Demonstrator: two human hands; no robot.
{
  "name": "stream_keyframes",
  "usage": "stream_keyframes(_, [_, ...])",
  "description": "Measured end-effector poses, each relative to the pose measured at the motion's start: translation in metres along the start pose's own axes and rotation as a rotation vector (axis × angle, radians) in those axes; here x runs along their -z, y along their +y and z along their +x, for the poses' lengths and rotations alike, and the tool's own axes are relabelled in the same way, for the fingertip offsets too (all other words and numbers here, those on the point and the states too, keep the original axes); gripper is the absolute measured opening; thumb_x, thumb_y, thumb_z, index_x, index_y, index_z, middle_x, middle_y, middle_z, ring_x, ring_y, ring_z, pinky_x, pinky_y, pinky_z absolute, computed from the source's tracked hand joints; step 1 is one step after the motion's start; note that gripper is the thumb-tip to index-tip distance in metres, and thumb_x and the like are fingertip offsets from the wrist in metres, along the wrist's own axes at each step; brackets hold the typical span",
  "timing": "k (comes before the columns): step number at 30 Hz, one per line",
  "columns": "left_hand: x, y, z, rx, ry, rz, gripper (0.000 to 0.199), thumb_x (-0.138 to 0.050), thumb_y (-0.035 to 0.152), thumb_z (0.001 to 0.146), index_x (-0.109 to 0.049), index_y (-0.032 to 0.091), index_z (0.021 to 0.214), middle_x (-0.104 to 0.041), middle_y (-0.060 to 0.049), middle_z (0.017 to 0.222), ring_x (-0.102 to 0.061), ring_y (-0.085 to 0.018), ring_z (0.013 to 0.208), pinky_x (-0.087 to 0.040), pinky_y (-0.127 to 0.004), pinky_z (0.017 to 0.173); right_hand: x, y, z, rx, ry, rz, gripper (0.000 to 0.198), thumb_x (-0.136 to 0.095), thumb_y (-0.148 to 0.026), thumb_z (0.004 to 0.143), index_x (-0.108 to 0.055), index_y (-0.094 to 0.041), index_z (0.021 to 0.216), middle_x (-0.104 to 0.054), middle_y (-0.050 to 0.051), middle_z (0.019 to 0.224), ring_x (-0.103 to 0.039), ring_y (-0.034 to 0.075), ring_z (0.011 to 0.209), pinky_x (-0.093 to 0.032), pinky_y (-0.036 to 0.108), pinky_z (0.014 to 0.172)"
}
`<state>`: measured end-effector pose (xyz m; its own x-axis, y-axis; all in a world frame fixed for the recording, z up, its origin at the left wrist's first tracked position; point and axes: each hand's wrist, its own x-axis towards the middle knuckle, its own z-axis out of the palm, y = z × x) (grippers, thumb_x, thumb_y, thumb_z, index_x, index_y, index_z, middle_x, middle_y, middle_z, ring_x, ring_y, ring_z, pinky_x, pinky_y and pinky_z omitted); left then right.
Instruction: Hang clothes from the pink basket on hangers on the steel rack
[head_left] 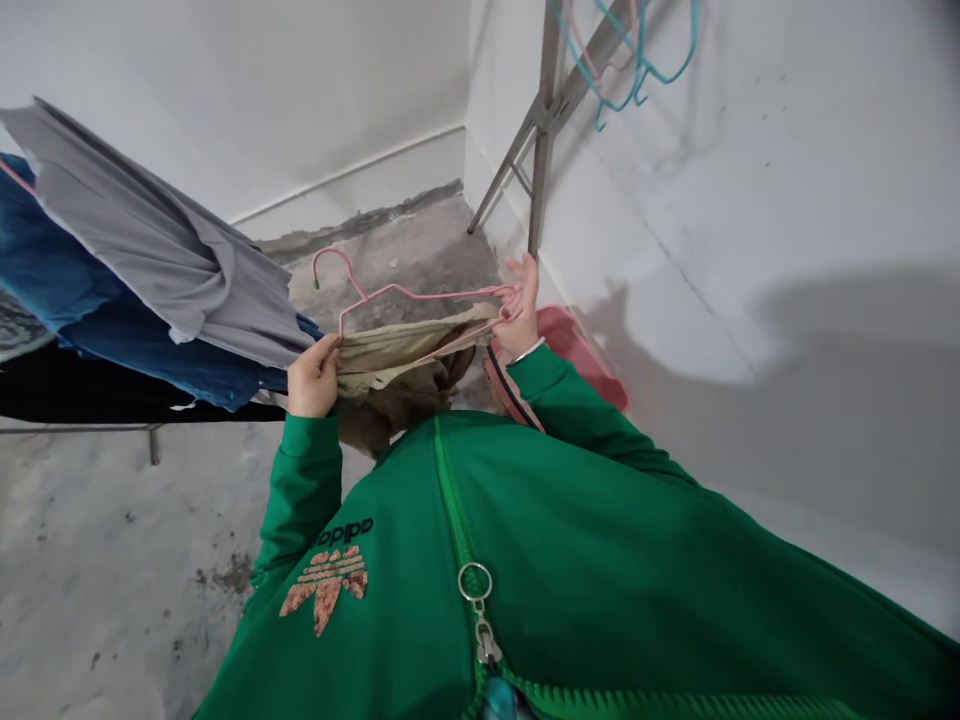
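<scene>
A pink clothes hanger [416, 294] lies across in front of my body, its hook pointing away and to the left. A khaki garment [390, 352] is stretched along the hanger's lower part and hangs down in folds, its exact kind unclear. My left hand [313, 378] is closed, gripping the garment's left end beside the hanger's left corner. At the other end, my right hand [521, 312] has the hanger's right corner between thumb and fingers, against the garment's edge. Some of its fingers point upward.
Grey cloth [161, 225] and blue clothing [67, 290] hang on a rack at the left. A pink basin [592, 355] stands by the right wall. Metal legs [544, 120] of a stand and several blue and pink hangers [637, 70] are at upper right.
</scene>
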<state>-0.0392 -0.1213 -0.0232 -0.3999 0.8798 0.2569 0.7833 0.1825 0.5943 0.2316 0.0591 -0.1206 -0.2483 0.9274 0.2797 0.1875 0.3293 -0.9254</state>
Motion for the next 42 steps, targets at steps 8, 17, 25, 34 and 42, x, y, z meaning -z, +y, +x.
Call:
stream_keyframes(8, [-0.008, -0.004, 0.002, 0.036, 0.044, -0.022, 0.031, -0.052, 0.029, 0.084, -0.07, 0.016, 0.106, -0.073, -0.008, 0.105, -0.067, -0.021, 0.1, -0.05, -0.034, 0.095, 0.028, -0.033, -0.024, 0.135, -0.286, 0.03, 0.087, -0.047, -0.014, 0.068, -0.02, -0.03, 0.149, -0.038, 0.01, 0.152, -0.064, 0.021, 0.106, -0.053, 0.028, 0.067])
stream_keyframes(17, [-0.001, 0.015, -0.001, -0.028, 0.082, -0.07, 0.031, -0.05, 0.035, 0.087, -0.07, 0.017, 0.104, -0.072, -0.004, 0.096, -0.067, -0.018, 0.092, -0.052, -0.028, 0.088, 0.019, 0.008, -0.017, -0.036, -0.335, -0.056, 0.077, -0.051, -0.008, 0.064, -0.038, -0.017, 0.139, -0.05, 0.015, 0.139, -0.062, 0.021, 0.105, -0.053, 0.037, 0.091])
stream_keyframes(25, [0.008, 0.017, -0.009, -0.106, 0.083, 0.012, 0.028, -0.053, 0.034, 0.086, -0.072, 0.017, 0.097, -0.074, -0.006, 0.092, -0.069, -0.02, 0.086, -0.054, -0.031, 0.082, 0.01, 0.016, -0.004, -0.287, -0.252, 0.01, 0.049, -0.056, -0.01, 0.063, -0.061, -0.014, 0.112, -0.069, 0.005, 0.097, -0.064, 0.015, 0.081, -0.053, 0.032, 0.084])
stream_keyframes(34, [0.01, 0.01, -0.012, -0.003, 0.238, -0.154, 0.027, -0.053, 0.04, 0.087, -0.068, 0.019, 0.095, -0.069, -0.002, 0.087, -0.065, -0.016, 0.082, -0.053, -0.03, 0.081, 0.01, -0.003, 0.013, -0.278, -0.304, 0.137, 0.032, -0.062, -0.012, 0.063, -0.066, -0.013, 0.096, -0.068, 0.003, 0.086, -0.062, 0.015, 0.078, -0.052, 0.031, 0.08])
stream_keyframes(42, [0.023, 0.003, -0.015, -0.076, 0.114, -0.043, 0.023, -0.055, 0.038, 0.085, -0.069, 0.021, 0.091, -0.069, -0.001, 0.082, -0.065, -0.016, 0.077, -0.052, -0.027, 0.077, 0.027, -0.031, 0.032, -0.34, -0.331, 0.12, 0.024, -0.065, -0.006, 0.053, -0.063, -0.012, 0.076, -0.061, -0.001, 0.065, -0.055, 0.011, 0.062, -0.044, 0.024, 0.06])
